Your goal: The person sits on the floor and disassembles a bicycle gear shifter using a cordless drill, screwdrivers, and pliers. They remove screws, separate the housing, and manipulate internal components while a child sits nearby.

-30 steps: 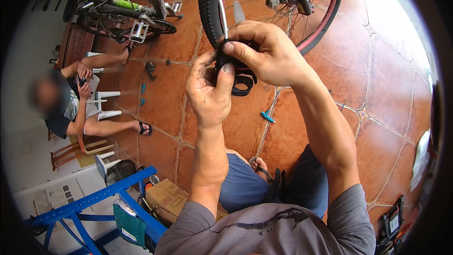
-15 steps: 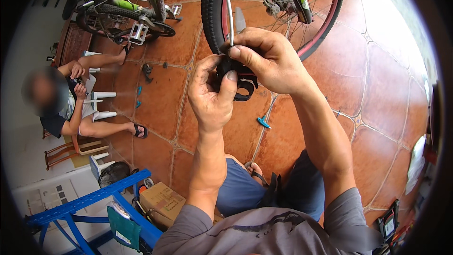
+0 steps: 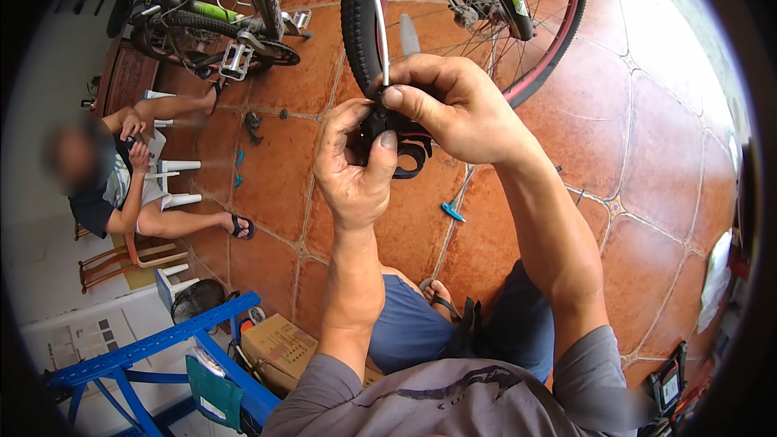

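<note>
The small black bike part (image 3: 377, 123) is held in the air between both hands, above the tiled floor (image 3: 413, 226) and in front of the wheel (image 3: 354, 24); its open ring (image 3: 405, 176) sticks out below the right hand, and a white cable (image 3: 379, 24) comes down to its upper end. The left hand (image 3: 352, 174) grips the part's body from the left, thumb pressed on the near face; the right hand (image 3: 465, 117) pinches where cable and part meet, thumb in front and fingers mostly behind, so whether it grasps the cable, the part or both I cannot tell.

The step in hand looks like working at that joint, perhaps fitting the cable's end or easing it loose; the next move seems to call for a firm left hold, the cable in line with the part, and small fingertip pressure from the right.

Beyond the hands, a blue T-handled tool (image 3: 452, 211) lies on the tiles, touched by neither; farther left, another bike (image 3: 214, 10) stands above a seated person (image 3: 121, 186).
</note>
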The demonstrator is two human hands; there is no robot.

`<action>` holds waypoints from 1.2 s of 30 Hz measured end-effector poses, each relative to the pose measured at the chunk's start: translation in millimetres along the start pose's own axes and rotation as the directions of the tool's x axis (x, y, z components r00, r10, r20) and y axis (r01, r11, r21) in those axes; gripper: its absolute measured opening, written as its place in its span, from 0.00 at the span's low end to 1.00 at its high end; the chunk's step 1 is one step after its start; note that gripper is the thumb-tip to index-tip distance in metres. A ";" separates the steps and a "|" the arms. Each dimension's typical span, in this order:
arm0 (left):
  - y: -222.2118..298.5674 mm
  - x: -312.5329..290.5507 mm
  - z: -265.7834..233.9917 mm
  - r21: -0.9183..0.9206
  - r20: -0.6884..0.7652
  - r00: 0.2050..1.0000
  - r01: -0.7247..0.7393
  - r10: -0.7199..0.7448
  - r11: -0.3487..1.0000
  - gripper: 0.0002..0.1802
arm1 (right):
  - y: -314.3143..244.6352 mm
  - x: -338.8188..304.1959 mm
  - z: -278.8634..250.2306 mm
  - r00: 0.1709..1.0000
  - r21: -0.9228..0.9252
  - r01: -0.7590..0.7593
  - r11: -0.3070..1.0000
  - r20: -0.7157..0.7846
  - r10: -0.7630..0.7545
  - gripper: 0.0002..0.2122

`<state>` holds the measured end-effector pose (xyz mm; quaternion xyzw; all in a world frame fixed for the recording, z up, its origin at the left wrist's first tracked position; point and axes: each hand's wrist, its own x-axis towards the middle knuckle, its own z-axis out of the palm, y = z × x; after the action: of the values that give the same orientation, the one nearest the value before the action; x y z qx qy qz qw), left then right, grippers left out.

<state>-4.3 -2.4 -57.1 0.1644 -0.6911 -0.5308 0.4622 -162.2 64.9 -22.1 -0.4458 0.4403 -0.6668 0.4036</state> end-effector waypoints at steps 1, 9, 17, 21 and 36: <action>-0.3 0.3 -0.8 0.024 0.003 1.000 -0.008 0.008 1.000 0.18 | 1.1 -0.2 -0.8 1.000 0.003 0.005 1.000 0.007 -0.005 0.08; -0.5 6.0 2.1 0.163 0.003 0.982 -0.188 0.190 0.969 0.18 | -5.0 -1.5 -2.0 0.999 -0.008 -0.020 1.000 0.035 0.020 0.07; -2.7 7.8 2.5 0.313 0.016 0.969 -0.239 0.247 0.919 0.17 | 0.4 -1.0 -5.1 0.995 -0.083 0.088 0.993 0.053 -0.083 0.08; -1.5 5.0 6.0 0.186 -0.024 0.990 -0.133 0.140 0.973 0.18 | 4.0 0.5 -7.3 0.999 -0.013 0.016 1.000 0.034 -0.016 0.08; -4.5 4.7 5.7 0.186 -0.029 0.998 -0.048 0.055 0.981 0.18 | 16.1 2.6 -5.8 1.000 0.079 0.023 0.997 -0.017 -0.021 0.09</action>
<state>-12.5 -4.1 -58.9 0.1977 -0.7335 -0.4493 0.4701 -166.1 59.2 -37.9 -0.4287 0.4118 -0.6918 0.4100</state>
